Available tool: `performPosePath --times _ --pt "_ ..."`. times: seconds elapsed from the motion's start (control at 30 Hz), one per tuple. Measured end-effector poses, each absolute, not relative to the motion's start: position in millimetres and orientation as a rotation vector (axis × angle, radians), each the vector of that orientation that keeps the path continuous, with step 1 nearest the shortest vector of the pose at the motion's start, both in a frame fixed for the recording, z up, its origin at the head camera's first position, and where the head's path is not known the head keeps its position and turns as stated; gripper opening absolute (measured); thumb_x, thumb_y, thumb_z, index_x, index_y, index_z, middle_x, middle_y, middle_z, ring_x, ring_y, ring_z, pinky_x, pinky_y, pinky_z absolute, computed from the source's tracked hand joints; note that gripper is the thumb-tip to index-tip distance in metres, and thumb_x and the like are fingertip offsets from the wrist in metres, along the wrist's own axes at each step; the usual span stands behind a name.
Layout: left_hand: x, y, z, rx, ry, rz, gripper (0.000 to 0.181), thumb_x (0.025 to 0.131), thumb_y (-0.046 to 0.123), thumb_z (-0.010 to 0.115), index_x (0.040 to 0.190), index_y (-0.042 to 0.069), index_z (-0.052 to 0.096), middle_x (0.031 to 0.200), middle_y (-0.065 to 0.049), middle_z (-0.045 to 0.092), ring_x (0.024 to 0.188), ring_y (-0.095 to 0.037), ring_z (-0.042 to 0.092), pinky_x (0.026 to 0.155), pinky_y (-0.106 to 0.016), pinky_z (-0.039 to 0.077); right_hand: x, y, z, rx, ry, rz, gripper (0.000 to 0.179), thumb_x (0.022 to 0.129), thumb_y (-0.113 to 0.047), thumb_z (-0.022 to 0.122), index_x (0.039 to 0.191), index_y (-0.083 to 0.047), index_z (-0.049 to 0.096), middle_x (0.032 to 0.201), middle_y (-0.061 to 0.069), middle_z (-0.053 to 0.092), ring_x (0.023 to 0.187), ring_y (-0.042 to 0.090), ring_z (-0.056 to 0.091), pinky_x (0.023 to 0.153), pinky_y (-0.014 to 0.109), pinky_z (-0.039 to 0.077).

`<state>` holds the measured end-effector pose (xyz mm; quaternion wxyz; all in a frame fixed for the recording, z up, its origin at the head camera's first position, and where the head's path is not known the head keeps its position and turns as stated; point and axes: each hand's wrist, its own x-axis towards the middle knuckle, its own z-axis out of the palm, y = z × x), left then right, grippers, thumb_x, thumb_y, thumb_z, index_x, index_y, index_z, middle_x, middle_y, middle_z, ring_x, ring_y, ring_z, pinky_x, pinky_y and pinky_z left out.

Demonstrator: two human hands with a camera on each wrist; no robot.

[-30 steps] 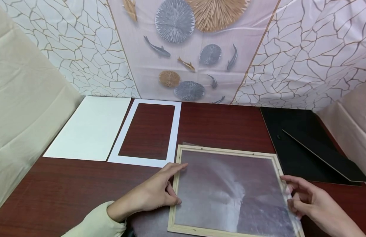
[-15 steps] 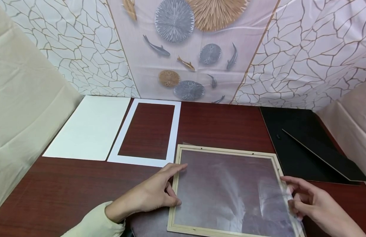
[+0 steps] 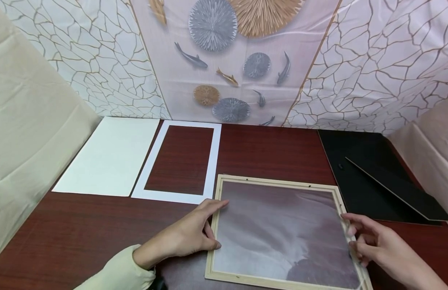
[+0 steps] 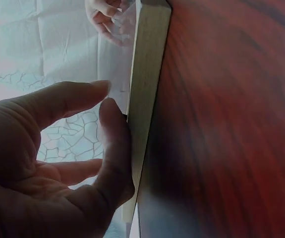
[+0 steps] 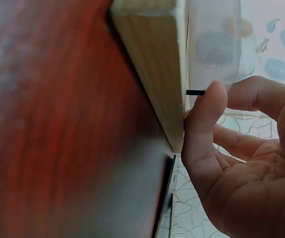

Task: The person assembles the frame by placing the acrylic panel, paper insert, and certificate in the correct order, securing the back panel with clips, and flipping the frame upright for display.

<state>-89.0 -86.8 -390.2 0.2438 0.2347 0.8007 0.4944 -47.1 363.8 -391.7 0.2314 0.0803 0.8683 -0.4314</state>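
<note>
passable tabletop (image 3: 267, 153) beyond wooden frame (image 3: 274, 182), black boards (image 3: 383, 177) obstructing far right

It is a cloth-screened tabletop workspace, whether in a home or studio unclear: a fish-printed sheet (image 3: 224, 90) hangs along the far side, cream cloth (image 3: 32, 125) closes the left, pale fabric (image 3: 432, 141) the right, around a reddish wood-grain table (image 3: 100, 225).

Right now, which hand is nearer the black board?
Right. The right hand is by the near edge of the black board; the left hand is across the frame.
</note>
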Motion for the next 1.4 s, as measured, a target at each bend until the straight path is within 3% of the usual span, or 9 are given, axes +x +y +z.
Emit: performPosePath --times 0.23,0.5,0.77,0.9,1.0,1.07,1.17,1.27,1.4 --pt "-88.4 -85.6 -392.3 0.68 2.29 1.25 0.095 0.079 -0.007 0.083 0.162 0.009 0.038 0.159 -0.014 0.041 0.067 -0.003 0.058 0.063 -0.021 0.053 -47.9 354.3 -387.1 0.169 2.477 -1.055 0.066 0.096 0.005 0.059 0.155 0.01 0.033 0.113 0.012 0.055 0.071 0.014 0.058 0.061 0.032 0.056" --pt "-83.7 -85.4 -390.6 0.749 2.394 1.142 0.094 0.078 -0.004 0.083 0.161 0.01 0.041 0.163 -0.01 0.034 0.071 0.0 0.052 0.067 -0.019 0.049 -45.4 346.9 -387.3 0.094 2.652 -0.819 0.064 0.094 -0.003 0.072 0.151 0.007 0.045 0.114 0.013 0.053 0.067 0.009 0.057 0.058 0.027 0.053" --pt "-80.9 -82.0 -388.6 0.73 2.456 1.036 0.089 0.079 0.001 0.084 0.159 0.007 0.044 0.168 -0.01 0.025 0.078 -0.001 0.054 0.071 -0.021 0.048 -45.3 346.4 -390.3 0.016 2.734 -0.581 0.067 0.091 -0.012 0.08 0.149 0.003 0.05 0.111 0.013 0.052 0.079 0.011 0.054 0.061 0.023 0.045" --pt "-79.1 -81.2 -387.4 0.769 2.508 0.931 0.087 0.08 0.008 0.085 0.157 0.008 0.046 0.168 -0.009 0.027 0.114 -0.015 0.064 0.087 -0.028 0.053 -42.7 345.5 -391.9 -0.014 2.77 -0.559 0.066 0.09 -0.012 0.081 0.146 0.007 0.052 0.116 0.018 0.051 0.083 0.013 0.054 0.061 0.022 0.047" --pt "-78.0 -80.6 -386.3 0.799 2.533 0.862 0.087 0.08 0.014 0.087 0.157 0.009 0.047 0.169 -0.01 0.028 0.141 -0.027 0.052 0.101 -0.038 0.053 -38.8 345.0 -393.3 -0.046 2.829 -0.549 0.061 0.088 -0.012 0.083 0.141 0.007 0.057 0.117 0.017 0.051 0.078 0.006 0.049 0.06 0.022 0.045" --pt "-77.2 -80.4 -385.6 0.807 2.53 0.838 0.087 0.08 0.016 0.088 0.157 0.009 0.047 0.169 -0.011 0.027 0.146 -0.029 0.048 0.104 -0.041 0.052 -36.0 344.7 -394.2 -0.074 2.863 -0.551 0.06 0.086 -0.012 0.085 0.138 0.005 0.06 0.119 0.017 0.051 0.077 0.003 0.045 0.06 0.022 0.043" --pt "-74.3 -79.8 -384.9 0.829 2.548 0.777 0.088 0.081 0.024 0.089 0.157 0.01 0.047 0.17 -0.012 0.027 0.149 -0.031 0.044 0.106 -0.045 0.052 -32.1 345.1 -395.6 -0.131 2.903 -0.547 0.06 0.081 -0.015 0.089 0.133 0.003 0.064 0.123 0.019 0.053 0.087 0.01 0.05 0.061 0.022 0.043" --pt "-68.3 -79.1 -384.4 0.871 2.586 0.647 0.091 0.08 0.036 0.091 0.157 0.015 0.047 0.171 -0.01 0.027 0.144 -0.031 0.045 0.101 -0.044 0.054 -29.5 347.6 -398.5 -0.215 2.923 -0.515 0.066 0.077 -0.022 0.093 0.133 -0.001 0.065 0.13 0.024 0.053 0.102 0.029 0.056 0.066 0.028 0.051" --pt "-61.3 -78.0 -383.8 0.951 2.623 0.468 0.099 0.075 0.051 0.092 0.158 0.02 0.047 0.173 -0.009 0.027 0.125 -0.025 0.046 0.096 -0.042 0.053 -25.3 350.7 -405.0 -0.28 2.87 -0.506 0.078 0.077 -0.034 0.093 0.141 -0.003 0.06 0.143 0.031 0.045 0.117 0.048 0.052 0.074 0.05 0.058"
